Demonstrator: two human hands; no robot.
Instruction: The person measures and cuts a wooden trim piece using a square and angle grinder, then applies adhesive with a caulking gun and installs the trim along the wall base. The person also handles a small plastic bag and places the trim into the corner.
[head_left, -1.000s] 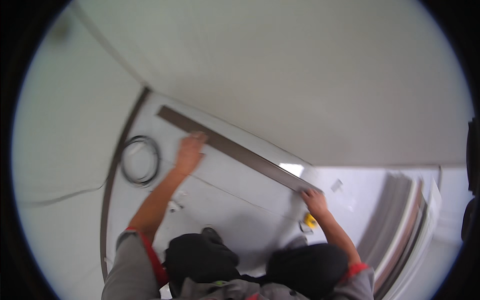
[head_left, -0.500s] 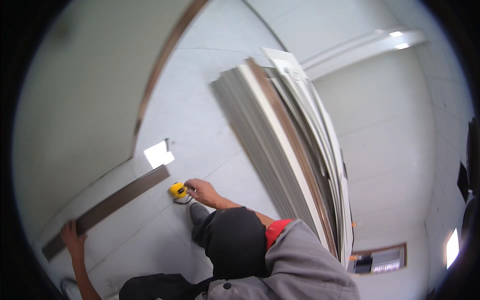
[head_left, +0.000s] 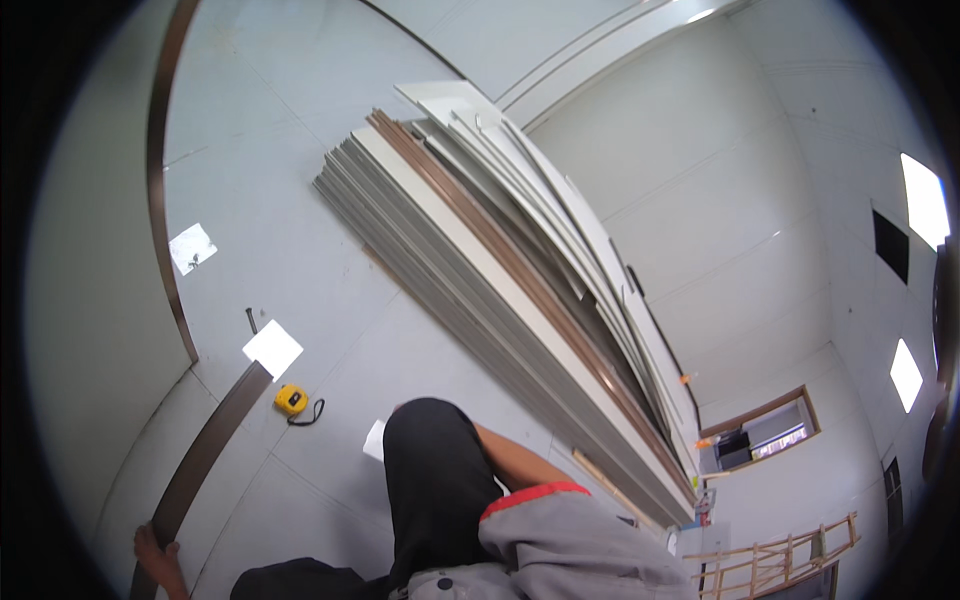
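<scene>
My left hand (head_left: 160,562) is closed around the near end of a long dark brown board (head_left: 212,440) lying on the floor at the left. Beside the board's far end rests a yellow tape measure (head_left: 291,399) with a black wrist strap; no hand touches it. My right forearm (head_left: 522,462) passes behind my bent knee, which hides the right hand almost wholly, so its fingers cannot be read. A small white piece (head_left: 375,440) shows just left of that knee.
A long stack of grey, white and brown panels (head_left: 480,290) lies to the right. A bright white square (head_left: 272,350) and a thin dark rod (head_left: 251,320) lie beyond the board. Brown trim (head_left: 158,180) edges the left wall. A wooden frame (head_left: 775,562) stands lower right.
My right hand has left the tape measure, which stays on the floor, and drawn back behind my knee. My left hand keeps hold of the board. The view has turned rightward.
</scene>
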